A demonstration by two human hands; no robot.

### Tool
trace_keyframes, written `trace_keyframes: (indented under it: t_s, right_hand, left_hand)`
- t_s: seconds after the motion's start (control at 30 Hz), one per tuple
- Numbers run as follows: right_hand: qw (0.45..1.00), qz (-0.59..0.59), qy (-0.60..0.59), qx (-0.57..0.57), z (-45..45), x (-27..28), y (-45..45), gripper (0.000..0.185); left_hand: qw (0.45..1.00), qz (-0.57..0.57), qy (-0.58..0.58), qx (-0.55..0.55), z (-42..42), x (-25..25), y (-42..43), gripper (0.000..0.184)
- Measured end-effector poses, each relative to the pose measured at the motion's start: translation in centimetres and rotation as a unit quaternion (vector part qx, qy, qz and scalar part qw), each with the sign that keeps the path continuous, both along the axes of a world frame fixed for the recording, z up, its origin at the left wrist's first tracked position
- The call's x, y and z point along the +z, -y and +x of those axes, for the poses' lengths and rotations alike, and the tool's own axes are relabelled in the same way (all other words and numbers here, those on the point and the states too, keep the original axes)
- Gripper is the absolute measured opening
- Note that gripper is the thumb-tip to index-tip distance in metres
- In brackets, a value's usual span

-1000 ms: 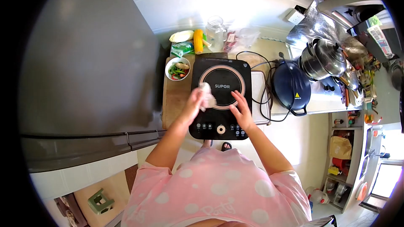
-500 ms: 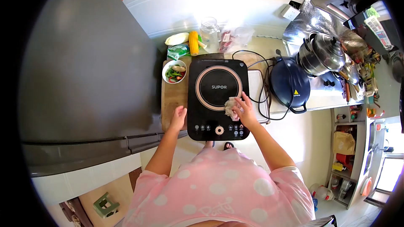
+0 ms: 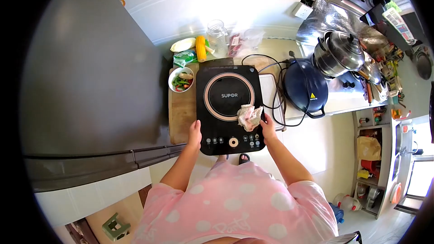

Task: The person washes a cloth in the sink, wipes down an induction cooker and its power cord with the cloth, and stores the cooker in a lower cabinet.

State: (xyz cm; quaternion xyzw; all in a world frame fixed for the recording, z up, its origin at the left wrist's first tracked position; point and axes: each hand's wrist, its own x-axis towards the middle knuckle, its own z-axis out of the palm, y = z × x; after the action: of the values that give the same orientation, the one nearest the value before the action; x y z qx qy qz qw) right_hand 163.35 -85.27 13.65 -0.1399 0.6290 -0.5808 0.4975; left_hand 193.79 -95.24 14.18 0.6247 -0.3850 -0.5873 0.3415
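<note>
A black induction cooker (image 3: pixel 229 95) with a pinkish ring and a front row of touch controls lies in front of me. My left hand (image 3: pixel 195 134) is closed on its left edge near the front. On the opposite edge, my right hand (image 3: pixel 268 129) grips the cooker's right side; the fingers beneath are hidden. A crumpled whitish-pink cloth (image 3: pixel 249 117) rests on the glass, close to my right hand but not held. To the left stands a white bowl (image 3: pixel 171 82) of cut green and red vegetables on a wooden board (image 3: pixel 179 117).
Behind the cooker are corn (image 3: pixel 200 49), a glass pitcher (image 3: pixel 218 40) and a green packet (image 3: pixel 185 58). A dark blue electric pan (image 3: pixel 304 88) with loose black cable sits right, near a steel pot (image 3: pixel 346 52). A grey fridge (image 3: pixel 95 81) borders the left.
My right hand has let go of the cloth and moved to the cooker's right edge. My left hand has come against the left edge. The view has shifted slightly.
</note>
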Motion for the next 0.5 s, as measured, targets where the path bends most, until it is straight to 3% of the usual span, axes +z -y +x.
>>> trace_keyframes:
  t_s: [0.27,0.3,0.5]
  right_hand:
    - [0.997,0.056,-0.054,-0.03,-0.4,3.1,-2.4,0.046]
    - [0.996,0.06,-0.058,-0.03,-0.7,2.7,-2.3,0.045]
    - [0.997,0.038,-0.068,-0.028,-2.5,0.3,-1.3,0.048]
  left_hand:
    - [0.999,0.015,-0.036,0.02,-0.6,-3.0,-4.3,0.047]
    - [1.0,0.002,-0.015,0.023,-1.5,-1.2,-4.5,0.045]
    - [0.999,-0.019,0.024,0.035,-3.1,-2.4,-3.1,0.044]
